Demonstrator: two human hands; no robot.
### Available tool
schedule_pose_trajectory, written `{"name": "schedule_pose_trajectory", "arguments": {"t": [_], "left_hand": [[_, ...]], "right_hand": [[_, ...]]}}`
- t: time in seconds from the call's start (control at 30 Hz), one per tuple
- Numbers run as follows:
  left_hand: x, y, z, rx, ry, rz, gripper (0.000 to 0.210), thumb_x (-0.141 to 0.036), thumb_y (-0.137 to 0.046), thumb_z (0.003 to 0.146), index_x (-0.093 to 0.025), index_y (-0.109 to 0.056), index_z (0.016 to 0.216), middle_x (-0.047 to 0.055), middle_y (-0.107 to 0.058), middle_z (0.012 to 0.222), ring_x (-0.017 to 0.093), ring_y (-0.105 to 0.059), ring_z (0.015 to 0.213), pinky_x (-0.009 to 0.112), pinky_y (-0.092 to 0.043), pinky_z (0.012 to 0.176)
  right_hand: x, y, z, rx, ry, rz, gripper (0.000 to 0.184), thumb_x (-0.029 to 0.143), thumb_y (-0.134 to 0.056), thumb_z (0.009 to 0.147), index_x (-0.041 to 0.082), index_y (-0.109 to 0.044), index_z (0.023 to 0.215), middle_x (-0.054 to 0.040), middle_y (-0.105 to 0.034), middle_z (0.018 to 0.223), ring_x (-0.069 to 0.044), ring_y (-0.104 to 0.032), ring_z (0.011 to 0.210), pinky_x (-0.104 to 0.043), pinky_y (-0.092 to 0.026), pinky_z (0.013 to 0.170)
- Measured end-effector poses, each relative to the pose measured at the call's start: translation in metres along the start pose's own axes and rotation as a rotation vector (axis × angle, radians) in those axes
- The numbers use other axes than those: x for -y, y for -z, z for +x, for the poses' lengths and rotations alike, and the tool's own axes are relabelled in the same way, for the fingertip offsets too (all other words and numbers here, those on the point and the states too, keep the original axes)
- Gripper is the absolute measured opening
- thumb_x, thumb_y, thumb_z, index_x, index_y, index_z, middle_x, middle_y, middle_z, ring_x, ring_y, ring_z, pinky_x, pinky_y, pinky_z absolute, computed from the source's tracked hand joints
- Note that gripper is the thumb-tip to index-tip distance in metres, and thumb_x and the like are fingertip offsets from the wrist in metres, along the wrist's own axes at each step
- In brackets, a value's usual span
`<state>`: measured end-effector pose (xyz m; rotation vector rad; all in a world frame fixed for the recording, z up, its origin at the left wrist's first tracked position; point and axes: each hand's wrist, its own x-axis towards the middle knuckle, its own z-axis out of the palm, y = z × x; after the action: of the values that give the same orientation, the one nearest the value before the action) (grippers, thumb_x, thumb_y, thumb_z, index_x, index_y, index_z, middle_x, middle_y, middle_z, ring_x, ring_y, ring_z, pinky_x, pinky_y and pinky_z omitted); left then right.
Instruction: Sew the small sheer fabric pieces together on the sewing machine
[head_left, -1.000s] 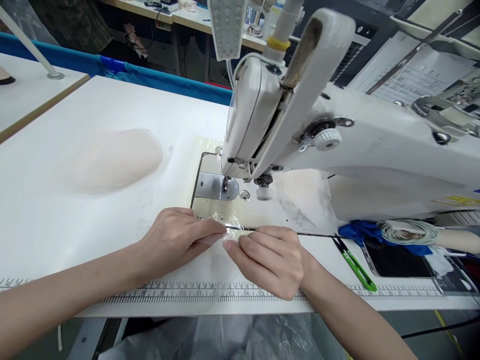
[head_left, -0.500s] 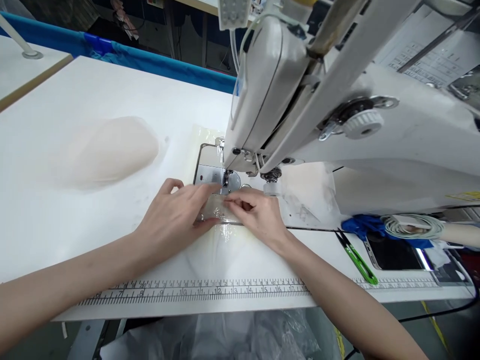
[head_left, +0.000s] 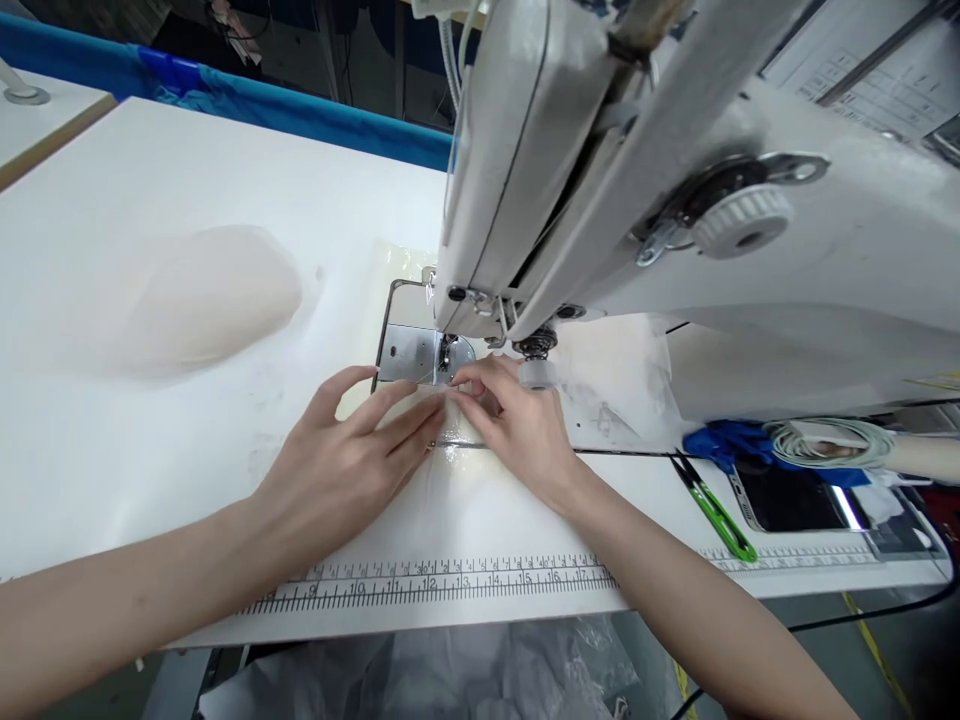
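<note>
The needle and presser foot (head_left: 445,352) of a white sewing machine (head_left: 517,150) stand just beyond my fingertips, above the metal needle plate (head_left: 409,352). My left hand (head_left: 352,450) lies palm down on the machine bed, its fingers stretched toward the presser foot and holding nothing I can see. My right hand (head_left: 510,420) is closed in a pinch just in front of the foot. What sits between its thumb and forefinger is too small to make out. Shiny clear tape (head_left: 459,432) covers the bed under the fingertips.
A pale beige rounded piece (head_left: 217,295) lies on the white table to the left. On the right are green thread snips (head_left: 716,510), a phone (head_left: 787,497) and a coiled cable (head_left: 825,443). A printed ruler (head_left: 390,585) runs along the front edge, above grey plastic (head_left: 450,675).
My left hand has flattened, its thumb now out of sight, and its fingertips have come close to the right hand's. My right hand's pinch has moved slightly toward the presser foot. The view has shifted slightly.
</note>
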<state>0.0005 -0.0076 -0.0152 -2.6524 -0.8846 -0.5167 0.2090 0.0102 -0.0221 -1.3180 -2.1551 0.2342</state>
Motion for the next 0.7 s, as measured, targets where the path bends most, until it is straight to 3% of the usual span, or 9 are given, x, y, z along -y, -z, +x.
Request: {"name": "schedule_pose_trajectory", "arguments": {"t": [0.1, 0.23, 0.7], "left_hand": [[0.006, -0.004, 0.006, -0.026, 0.035, -0.067, 0.029, -0.015, -0.049, 0.098, -0.021, -0.062, 0.123, 0.001, -0.07, 0.12, 0.024, -0.063, 0.11, 0.048, -0.037, 0.101], [0.008, -0.006, 0.011, -0.042, 0.073, -0.094, 0.03, -0.017, -0.051, 0.097, -0.022, -0.063, 0.124, 0.002, -0.07, 0.119, 0.025, -0.063, 0.111, 0.047, -0.039, 0.099], [0.008, -0.01, 0.014, -0.025, 0.082, -0.008, 0.027, -0.02, -0.053, 0.097, -0.019, -0.064, 0.121, 0.008, -0.069, 0.122, 0.027, -0.058, 0.121, 0.047, -0.038, 0.1]], "right_hand": [[-0.001, 0.003, -0.008, -0.014, 0.152, -0.235, 0.02, 0.026, -0.052, 0.098, 0.02, -0.07, 0.105, -0.0024, -0.067, 0.085, -0.013, -0.058, 0.069, -0.029, -0.037, 0.07], [0.0, 0.005, -0.011, 0.019, 0.222, -0.443, 0.027, 0.026, -0.048, 0.1, 0.016, -0.069, 0.114, -0.0058, -0.068, 0.086, -0.015, -0.057, 0.073, -0.031, -0.035, 0.069], [-0.003, 0.005, -0.004, 0.043, 0.192, -0.546, 0.029, 0.028, -0.045, 0.101, 0.019, -0.072, 0.106, -0.0087, -0.068, 0.09, -0.021, -0.058, 0.089, -0.037, -0.036, 0.08]]}}
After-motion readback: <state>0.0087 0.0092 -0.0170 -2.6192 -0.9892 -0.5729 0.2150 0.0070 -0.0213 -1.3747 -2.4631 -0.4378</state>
